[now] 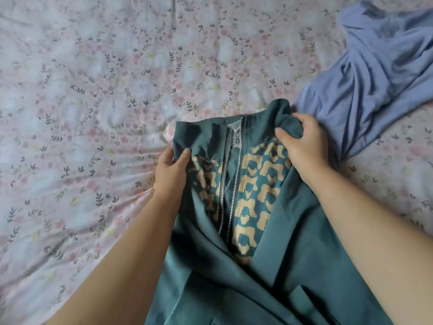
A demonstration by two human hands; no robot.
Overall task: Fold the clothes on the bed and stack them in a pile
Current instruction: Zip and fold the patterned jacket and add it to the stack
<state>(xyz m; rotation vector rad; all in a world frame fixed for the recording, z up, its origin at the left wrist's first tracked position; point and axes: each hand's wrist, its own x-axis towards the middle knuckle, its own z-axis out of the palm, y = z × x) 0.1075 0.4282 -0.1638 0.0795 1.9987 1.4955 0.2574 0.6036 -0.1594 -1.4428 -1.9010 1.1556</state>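
A teal garment (276,266) with an open metal zipper and a teal-and-tan patterned panel lies in front of me, running from the bottom edge up to the middle of the bed. My left hand (169,172) pinches its top left edge between thumb and fingers. My right hand (302,144) grips the bunched top right corner. A crumpled light blue garment (375,85) lies unfolded at the right, just beyond my right hand.
The bed is covered by a wrinkled pink floral sheet (105,102) that fills the left and far parts of the view. More of the sheet shows at the right, below the blue garment.
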